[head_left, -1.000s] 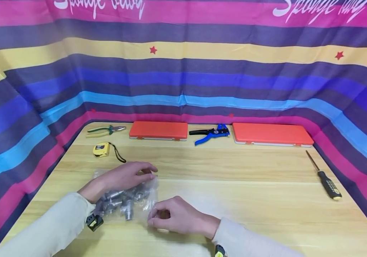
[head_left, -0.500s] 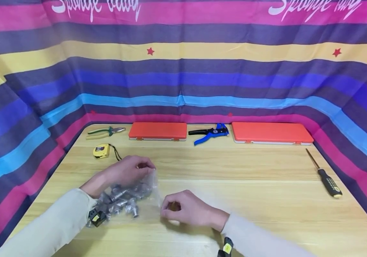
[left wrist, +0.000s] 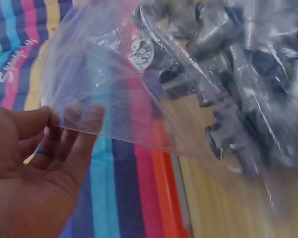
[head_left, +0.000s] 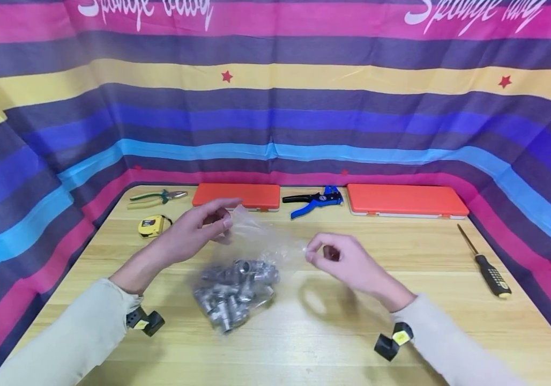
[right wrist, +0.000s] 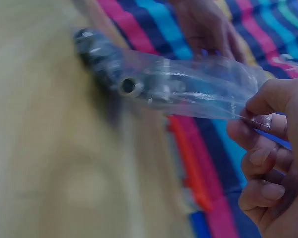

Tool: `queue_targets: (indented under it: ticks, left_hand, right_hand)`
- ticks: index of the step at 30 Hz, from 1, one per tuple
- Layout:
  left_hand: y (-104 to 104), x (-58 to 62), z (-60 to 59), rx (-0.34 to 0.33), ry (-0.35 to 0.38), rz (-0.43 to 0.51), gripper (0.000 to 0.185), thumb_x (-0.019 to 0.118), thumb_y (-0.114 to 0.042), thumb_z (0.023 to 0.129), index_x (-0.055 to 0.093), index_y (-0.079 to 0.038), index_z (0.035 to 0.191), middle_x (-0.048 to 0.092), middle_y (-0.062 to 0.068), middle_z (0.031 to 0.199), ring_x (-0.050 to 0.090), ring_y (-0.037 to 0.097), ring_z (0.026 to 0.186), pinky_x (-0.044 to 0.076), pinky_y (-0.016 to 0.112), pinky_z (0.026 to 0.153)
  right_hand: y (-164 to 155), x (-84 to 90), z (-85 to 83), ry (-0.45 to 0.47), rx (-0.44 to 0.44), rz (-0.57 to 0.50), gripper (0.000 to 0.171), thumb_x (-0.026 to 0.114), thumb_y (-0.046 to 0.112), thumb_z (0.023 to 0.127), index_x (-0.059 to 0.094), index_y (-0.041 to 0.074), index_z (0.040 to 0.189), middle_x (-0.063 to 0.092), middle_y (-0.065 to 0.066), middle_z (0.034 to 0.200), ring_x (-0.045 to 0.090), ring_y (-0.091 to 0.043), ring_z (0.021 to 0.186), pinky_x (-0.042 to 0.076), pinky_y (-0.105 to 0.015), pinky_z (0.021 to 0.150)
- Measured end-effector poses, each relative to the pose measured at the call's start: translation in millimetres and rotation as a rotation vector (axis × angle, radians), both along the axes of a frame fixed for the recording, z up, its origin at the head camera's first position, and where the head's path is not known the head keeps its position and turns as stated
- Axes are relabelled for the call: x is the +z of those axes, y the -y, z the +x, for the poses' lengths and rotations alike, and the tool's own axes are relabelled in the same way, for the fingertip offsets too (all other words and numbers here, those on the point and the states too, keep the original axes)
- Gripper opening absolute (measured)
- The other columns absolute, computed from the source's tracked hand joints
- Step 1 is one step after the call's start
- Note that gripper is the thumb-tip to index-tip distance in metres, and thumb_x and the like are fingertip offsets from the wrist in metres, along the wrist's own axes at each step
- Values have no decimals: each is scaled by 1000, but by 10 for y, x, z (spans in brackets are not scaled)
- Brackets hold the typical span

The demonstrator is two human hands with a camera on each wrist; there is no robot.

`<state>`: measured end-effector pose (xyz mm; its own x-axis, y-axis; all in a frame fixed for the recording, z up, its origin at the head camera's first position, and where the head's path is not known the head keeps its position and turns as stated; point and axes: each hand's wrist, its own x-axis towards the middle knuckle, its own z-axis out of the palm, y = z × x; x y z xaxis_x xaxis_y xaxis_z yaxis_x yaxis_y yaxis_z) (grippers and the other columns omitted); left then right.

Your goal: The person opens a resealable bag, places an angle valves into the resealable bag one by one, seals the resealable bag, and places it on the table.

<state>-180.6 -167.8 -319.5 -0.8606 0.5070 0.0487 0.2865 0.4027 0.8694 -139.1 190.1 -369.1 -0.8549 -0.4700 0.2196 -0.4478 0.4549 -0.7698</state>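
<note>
A clear plastic bag hangs between my two hands over the table. Silvery tubular metal fittings, several of them, are bunched at its bottom; some look T-shaped in the left wrist view. My left hand pinches the bag's upper left edge between thumb and fingers, the other fingers lying behind the film. At the opposite corner, my right hand pinches the plastic with thumb and forefinger, its remaining fingers curled. The right wrist view shows one round open end of a fitting through the film.
Along the back lie pliers, a red case, a blue-and-black wire stripper and a longer red case. A yellow tape measure is at left, a screwdriver at right. A striped cloth surrounds the table.
The bag, low at the left a second ago, has risen and shifted right, its contents sliding to the bottom. Both hands have moved up, the right one also further right.
</note>
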Motion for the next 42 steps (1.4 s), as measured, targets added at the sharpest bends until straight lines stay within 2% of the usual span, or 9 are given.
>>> queue_targets:
  ticks: [4, 8, 12, 16, 24, 29, 33, 40, 42]
  left_hand:
    - [-115, 56, 67, 56, -17, 96, 52, 60, -15, 113, 49, -10, 163, 65, 19, 121, 75, 22, 102, 67, 32, 94]
    - [-243, 105, 164, 114, -26, 162, 45, 62, -13, 112, 57, -7, 156, 65, 18, 120, 77, 20, 102, 66, 28, 94]
    - [-363, 158, 255, 114, -46, 209, 41, 64, -12, 111, 61, -8, 151, 66, 16, 121, 77, 22, 105, 65, 28, 96]
    - [-435, 180, 329, 91, -63, 221, 40, 65, -10, 110, 62, -10, 150, 68, 15, 117, 78, 23, 104, 65, 31, 97]
    - [-454, 157, 388, 116, -133, 132, 23, 70, -15, 108, 73, -13, 131, 72, 7, 115, 75, 20, 103, 65, 32, 98]
    - [-445, 133, 403, 164, -179, 105, 14, 71, -20, 108, 76, -18, 120, 78, 0, 110, 76, 20, 99, 66, 28, 88]
    - [-441, 133, 409, 213, -274, 101, 9, 72, -21, 108, 76, -18, 115, 79, -2, 102, 77, 21, 93, 65, 28, 80]
    - [-448, 117, 430, 234, -335, 100, 5, 72, -19, 107, 74, -16, 111, 82, -4, 99, 77, 10, 85, 67, 33, 77]
    - [-438, 110, 433, 228, -356, 93, 5, 73, -18, 107, 75, -15, 110, 83, -3, 100, 77, 10, 86, 67, 32, 76]
  right_hand:
    - [-163, 249, -53, -131, -60, 15, 5, 75, 20, 104, 78, 24, 103, 49, 7, 66, 44, -10, 58, 40, -27, 53]
    - [-289, 495, -65, -259, -115, 15, 11, 77, 15, 102, 78, 25, 102, 46, 7, 66, 42, -12, 57, 36, -29, 51]
    - [-380, 724, -59, -355, -155, -5, 13, 78, 10, 101, 78, 23, 100, 46, 6, 68, 40, -13, 56, 33, -30, 50]
    - [-414, 854, -61, -403, -188, -13, 11, 79, 10, 100, 79, 21, 100, 47, 5, 69, 39, -14, 56, 31, -31, 52]
    - [-424, 843, -33, -340, -246, -6, 18, 80, 14, 101, 79, 29, 112, 44, 2, 63, 37, -16, 52, 30, -32, 50]
    - [-404, 825, -27, -346, -241, -38, 28, 81, 11, 100, 76, 25, 124, 69, 6, 85, 40, -14, 53, 31, -31, 49]
    - [-399, 809, -13, -330, -259, -82, 29, 80, 9, 100, 77, 23, 125, 74, 10, 95, 42, -14, 55, 33, -31, 49]
    - [-404, 736, -85, -112, -277, -76, 16, 76, 24, 105, 79, 24, 121, 68, 4, 89, 50, -18, 67, 39, -34, 56]
    - [-411, 716, -106, -98, -283, -48, 13, 75, 26, 106, 79, 22, 118, 65, 1, 87, 52, -18, 70, 39, -34, 58]
